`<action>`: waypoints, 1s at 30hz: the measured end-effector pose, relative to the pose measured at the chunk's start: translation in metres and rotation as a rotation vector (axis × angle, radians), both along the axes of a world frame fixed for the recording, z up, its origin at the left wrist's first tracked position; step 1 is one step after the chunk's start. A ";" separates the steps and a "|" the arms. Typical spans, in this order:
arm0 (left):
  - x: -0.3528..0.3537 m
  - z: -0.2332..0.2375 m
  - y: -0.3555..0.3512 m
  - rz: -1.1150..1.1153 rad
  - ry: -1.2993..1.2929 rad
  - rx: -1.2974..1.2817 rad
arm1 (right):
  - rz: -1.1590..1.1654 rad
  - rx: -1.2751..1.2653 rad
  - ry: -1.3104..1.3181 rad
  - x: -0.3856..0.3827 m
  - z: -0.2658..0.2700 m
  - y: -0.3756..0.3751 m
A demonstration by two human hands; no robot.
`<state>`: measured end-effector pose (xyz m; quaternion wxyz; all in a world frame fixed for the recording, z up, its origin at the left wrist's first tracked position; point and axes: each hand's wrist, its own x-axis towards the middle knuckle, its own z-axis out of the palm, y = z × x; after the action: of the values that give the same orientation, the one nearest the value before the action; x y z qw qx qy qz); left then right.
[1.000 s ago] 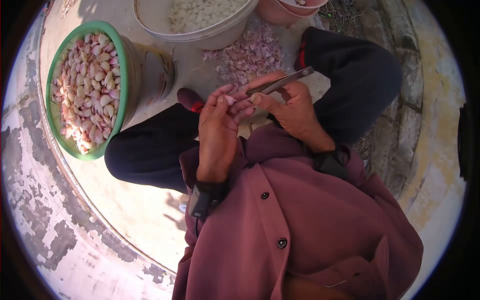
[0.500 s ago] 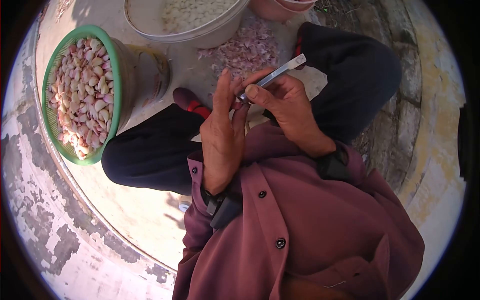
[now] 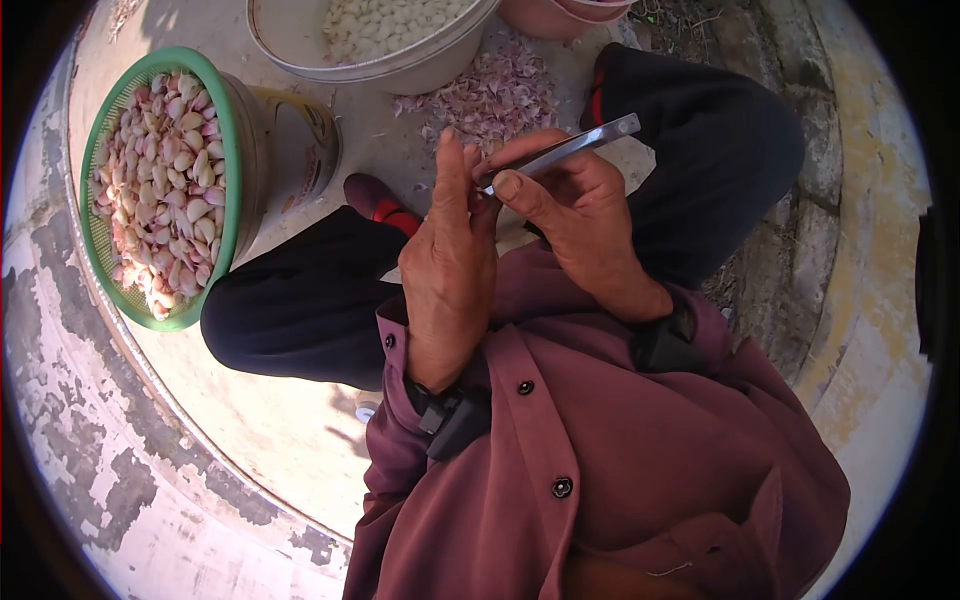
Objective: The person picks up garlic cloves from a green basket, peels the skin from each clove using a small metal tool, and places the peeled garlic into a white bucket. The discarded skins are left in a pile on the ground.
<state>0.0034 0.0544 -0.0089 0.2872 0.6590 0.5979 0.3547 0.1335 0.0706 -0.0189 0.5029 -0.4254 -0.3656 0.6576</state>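
Centre: a thin blade (image 3: 560,152) of smooth, glossy bright metal, gripped in the right hand (image 3: 575,215). At 10 o'clock, a basket (image 3: 233,150) of green moulded plastic holds garlic cloves (image 3: 160,180) in dry, papery pink-white skins; loose peelings (image 3: 490,95) of the same papery look lie at 12 o'clock beside a smooth, matt, pale plastic tub (image 3: 430,70). At 5 o'clock, a shirt (image 3: 650,450) of matt maroon woven cloth carries glossy dark buttons (image 3: 564,487); the ground (image 3: 290,430) is rough, matt concrete, with flaking paint (image 3: 80,470) at 8 o'clock.

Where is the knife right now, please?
In the head view, the knife is just right of centre, gripped in the right hand, its tip at the left hand, near the garlic skins.
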 end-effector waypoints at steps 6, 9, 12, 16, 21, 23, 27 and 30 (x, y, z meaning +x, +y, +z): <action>-0.004 0.000 -0.003 -0.028 0.004 -0.017 | 0.034 -0.094 0.026 0.005 0.008 0.002; -0.004 -0.002 -0.002 -0.036 0.026 -0.017 | 0.048 -0.113 0.003 0.005 0.007 0.004; -0.005 -0.001 -0.001 0.004 -0.219 -0.124 | 0.024 -0.138 0.051 0.005 0.000 0.005; -0.004 -0.002 -0.002 0.109 -0.723 -0.303 | 0.002 -0.089 0.150 0.003 0.000 0.008; -0.009 0.003 0.002 0.219 -1.024 -0.494 | 0.018 -0.067 0.137 0.001 -0.008 0.008; -0.009 -0.002 0.001 0.253 -1.057 -0.503 | 0.002 -0.061 0.116 0.001 -0.007 0.009; -0.010 -0.003 0.004 0.387 -1.091 -0.454 | 0.005 -0.075 0.149 0.003 -0.012 0.006; -0.018 -0.001 0.001 0.305 -0.998 -0.503 | 0.009 -0.092 0.094 0.005 -0.014 0.005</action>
<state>-0.0150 0.0555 -0.0101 0.6278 0.2300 0.5441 0.5069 0.1384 0.0759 -0.0330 0.4964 -0.4150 -0.3129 0.6953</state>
